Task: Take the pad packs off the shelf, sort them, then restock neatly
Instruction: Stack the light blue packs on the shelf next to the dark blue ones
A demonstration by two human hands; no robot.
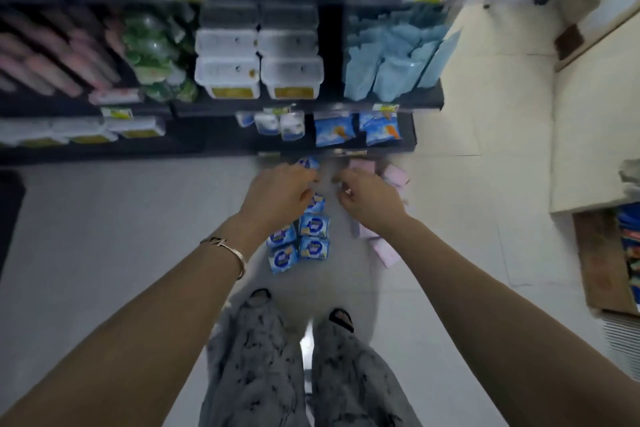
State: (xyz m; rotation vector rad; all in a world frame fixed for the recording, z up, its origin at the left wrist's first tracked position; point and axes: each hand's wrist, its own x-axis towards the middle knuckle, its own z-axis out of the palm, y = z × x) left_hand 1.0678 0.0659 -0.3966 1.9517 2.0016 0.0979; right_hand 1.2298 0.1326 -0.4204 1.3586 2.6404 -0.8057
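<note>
Small blue pad packs lie flat on the floor in two short columns, just nearer the person than the left fingers. One more blue pack shows at their tips. Pale pink packs, blurred, lie scattered around the right fingers.

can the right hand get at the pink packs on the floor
Probably yes: the right hand reaches over the pink packs, nothing shows between them, and the blue packs lie off to its left. Its height above them is unclear.

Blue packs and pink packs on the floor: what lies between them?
Head view: only bare floor separates the blue packs from the pink packs.
</note>
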